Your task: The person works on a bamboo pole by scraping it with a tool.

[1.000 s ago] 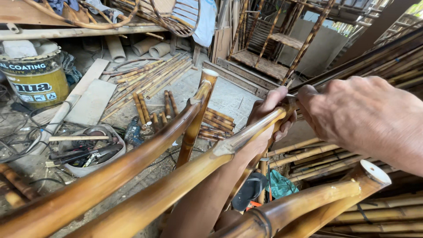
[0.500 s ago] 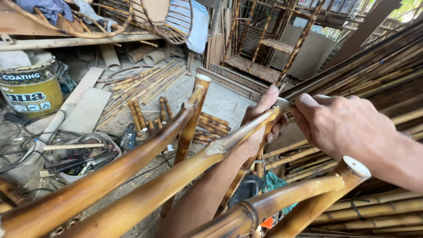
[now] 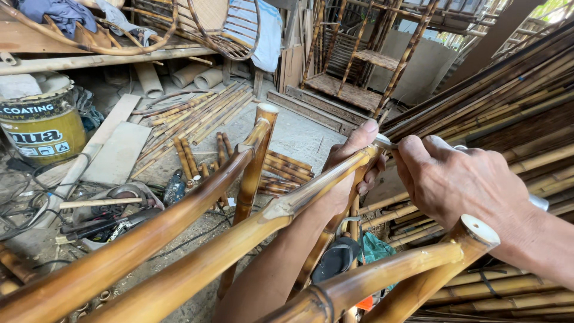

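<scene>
A frame of brown bamboo poles (image 3: 179, 239) rises in front of me, with one long pole (image 3: 299, 200) running up to the right. My left hand (image 3: 350, 164) wraps around the far end of that pole from underneath, thumb raised. My right hand (image 3: 460, 182) sits just right of the pole's tip, fingers closed on a small pale object (image 3: 382, 142) pressed against the end; what it is I cannot tell. A cut pole end with a white face (image 3: 479, 230) stands below my right wrist.
A yellow paint bucket (image 3: 42, 128) stands at the left, beside boards and tangled cables with tools (image 3: 101, 212). Cut bamboo pieces (image 3: 197, 113) litter the floor. Long bamboo poles (image 3: 496, 107) are stacked at the right. A bamboo shelf (image 3: 359, 60) and a rattan chair (image 3: 221, 24) stand behind.
The view has dropped and shifted slightly. My right hand has drawn a little away from the left hand along the pole's tip. The left hand keeps its grip.
</scene>
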